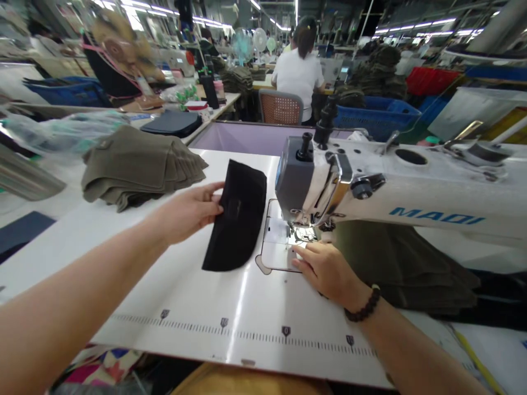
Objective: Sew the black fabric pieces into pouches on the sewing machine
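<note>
My left hand (190, 211) pinches the left edge of a black fabric piece (239, 216) that lies on the white sewing table (197, 296). My right hand (325, 269), with a dark bead bracelet on its wrist, rests by the needle plate (276, 241) under the presser foot of the white sewing machine (370, 189). Its fingers are curled, their tips touching the plate close to the needle; I cannot see anything in them. Olive fabric (403, 269) lies under the machine arm, right of that hand.
A stack of olive fabric pieces (135, 164) lies at the table's back left. A dark blue pad (171, 123) sits behind it. A ruler scale (247, 332) runs along the front edge. A person in white (298, 74) sits ahead, back turned, near blue bins (376, 118).
</note>
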Motion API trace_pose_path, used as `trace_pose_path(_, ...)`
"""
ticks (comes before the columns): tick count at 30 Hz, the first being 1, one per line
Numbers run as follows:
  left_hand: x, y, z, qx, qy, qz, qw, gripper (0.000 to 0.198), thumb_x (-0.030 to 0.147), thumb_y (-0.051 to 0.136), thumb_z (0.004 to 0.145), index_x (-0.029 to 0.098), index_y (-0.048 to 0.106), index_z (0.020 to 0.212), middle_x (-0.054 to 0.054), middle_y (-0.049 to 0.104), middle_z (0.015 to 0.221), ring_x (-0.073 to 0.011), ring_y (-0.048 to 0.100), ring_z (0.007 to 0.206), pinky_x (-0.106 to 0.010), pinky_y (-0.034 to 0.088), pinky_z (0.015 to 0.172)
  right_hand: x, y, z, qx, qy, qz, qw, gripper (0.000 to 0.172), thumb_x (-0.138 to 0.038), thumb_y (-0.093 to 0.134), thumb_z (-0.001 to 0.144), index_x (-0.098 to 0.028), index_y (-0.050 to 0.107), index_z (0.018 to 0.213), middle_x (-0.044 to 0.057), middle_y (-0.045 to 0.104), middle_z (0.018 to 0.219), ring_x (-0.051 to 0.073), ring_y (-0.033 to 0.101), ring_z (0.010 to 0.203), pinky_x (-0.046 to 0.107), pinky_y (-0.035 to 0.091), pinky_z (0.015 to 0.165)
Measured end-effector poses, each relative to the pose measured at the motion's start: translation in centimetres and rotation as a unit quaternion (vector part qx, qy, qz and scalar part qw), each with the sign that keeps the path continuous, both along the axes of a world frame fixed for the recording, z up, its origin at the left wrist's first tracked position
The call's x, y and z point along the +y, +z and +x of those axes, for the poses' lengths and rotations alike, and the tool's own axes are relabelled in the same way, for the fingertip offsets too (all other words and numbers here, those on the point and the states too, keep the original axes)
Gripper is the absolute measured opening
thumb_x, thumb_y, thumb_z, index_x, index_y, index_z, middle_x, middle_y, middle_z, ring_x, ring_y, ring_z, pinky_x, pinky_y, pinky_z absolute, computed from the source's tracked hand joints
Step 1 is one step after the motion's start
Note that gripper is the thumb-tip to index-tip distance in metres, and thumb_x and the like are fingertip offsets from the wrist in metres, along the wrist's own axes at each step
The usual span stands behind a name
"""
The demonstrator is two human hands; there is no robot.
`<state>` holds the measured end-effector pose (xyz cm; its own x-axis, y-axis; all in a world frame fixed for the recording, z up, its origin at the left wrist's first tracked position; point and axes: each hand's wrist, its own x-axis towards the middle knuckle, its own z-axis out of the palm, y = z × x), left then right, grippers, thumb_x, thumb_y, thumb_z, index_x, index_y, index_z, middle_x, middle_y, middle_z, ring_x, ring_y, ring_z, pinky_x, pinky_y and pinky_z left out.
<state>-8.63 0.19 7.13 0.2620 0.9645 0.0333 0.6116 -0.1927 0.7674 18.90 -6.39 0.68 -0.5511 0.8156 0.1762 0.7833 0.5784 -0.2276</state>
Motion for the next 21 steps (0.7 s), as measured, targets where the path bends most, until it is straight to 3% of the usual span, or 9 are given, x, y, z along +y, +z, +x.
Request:
trace_pose_path(3, -2.1, -3.3, -0.2, -0.002, -0.001, -0.035, 0.999, 0.055, 0.021, 0.045, 0.078, 0.008, 0.031, 0.13, -0.015, 0.06, 0.104, -0.0219, 0.062, 0.089, -0.036, 0.053, 0.072, -0.1, 0.0, 0.0, 0.006, 0.015, 0.004, 1.0, 0.02, -0.024, 0.045, 0.088, -0.016, 0.061, 0.097, 0.004, 0.062, 0.075, 0.016, 0.055, 0.071, 0.029, 0.036, 0.07)
trace_pose_path(6, -4.3, -5.1, 0.2, 0.162, -0.025, 0.131, 0.978, 0.043, 0.024, 0.043, 0.082, 0.013, 0.043, 0.123, -0.016, 0.049, 0.12, -0.0263, 0.053, 0.104, -0.045, 0.048, 0.085, -0.2, 0.0, 0.1, 0.008, 0.029, 0.001, 1.0, 0.021, -0.025, 0.044, 0.089, -0.017, 0.063, 0.092, 0.003, 0.06, 0.072, 0.016, 0.053, 0.069, 0.029, 0.035, 0.069)
trace_pose_path(8, -5.8, -5.1, 1.4, 0.236, -0.131, 0.22, 0.938, 0.032, 0.018, 0.037, 0.086, 0.015, 0.053, 0.114, -0.013, 0.052, 0.117, -0.024, 0.051, 0.105, -0.042, 0.045, 0.089, -0.2, 0.0, 0.1, 0.01, 0.043, 0.004, 0.999, 0.022, -0.025, 0.043, 0.089, -0.017, 0.063, 0.089, 0.003, 0.059, 0.07, 0.016, 0.051, 0.068, 0.029, 0.034, 0.069)
trace_pose_path(10, -7.1, -5.1, 3.1, 0.264, -0.261, 0.251, 0.894, 0.029, 0.015, 0.037, 0.088, 0.016, 0.057, 0.108, -0.01, 0.057, 0.112, -0.021, 0.053, 0.102, -0.036, 0.046, 0.089, -0.3, -0.1, 0.2, 0.015, 0.063, 0.012, 0.998, 0.024, -0.025, 0.042, 0.09, -0.016, 0.064, 0.088, 0.003, 0.058, 0.068, 0.015, 0.05, 0.066, 0.029, 0.034, 0.068)
trace_pose_path(12, -7.7, -5.3, 5.0, 0.291, -0.308, 0.261, 0.867, 0.025, 0.018, 0.046, 0.086, 0.013, 0.058, 0.107, -0.01, 0.058, 0.113, -0.0233, 0.053, 0.104, -0.037, 0.046, 0.09, -0.3, -0.1, 0.3, 0.019, 0.087, 0.015, 0.996, 0.026, -0.026, 0.04, 0.09, -0.016, 0.064, 0.088, 0.002, 0.057, 0.066, 0.015, 0.05, 0.065, 0.029, 0.033, 0.067)
trace_pose_path(16, -6.1, -6.4, 7.1, 0.308, -0.303, 0.267, 0.861, 0.029, 0.021, 0.052, 0.084, 0.008, 0.057, 0.11, -0.013, 0.057, 0.115, -0.0252, 0.052, 0.107, -0.038, 0.044, 0.093, -0.3, -0.1, 0.5, 0.012, 0.114, 0.015, 0.993, 0.029, -0.028, 0.038, 0.091, -0.016, 0.064, 0.087, 0.001, 0.055, 0.064, 0.015, 0.048, 0.062, 0.03, 0.033, 0.066)
trace_pose_path(21, -3.1, -6.8, 7.6, 0.29, -0.292, 0.268, 0.871, 0.03, 0.023, 0.048, 0.086, 0.007, 0.056, 0.11, -0.014, 0.056, 0.116, -0.0248, 0.051, 0.108, -0.038, 0.042, 0.095, -0.1, -0.2, 0.4, -0.006, 0.108, 0.027, 0.994, 0.025, -0.027, 0.041, 0.09, -0.016, 0.064, 0.087, 0.002, 0.056, 0.065, 0.015, 0.048, 0.062, 0.03, 0.032, 0.066)
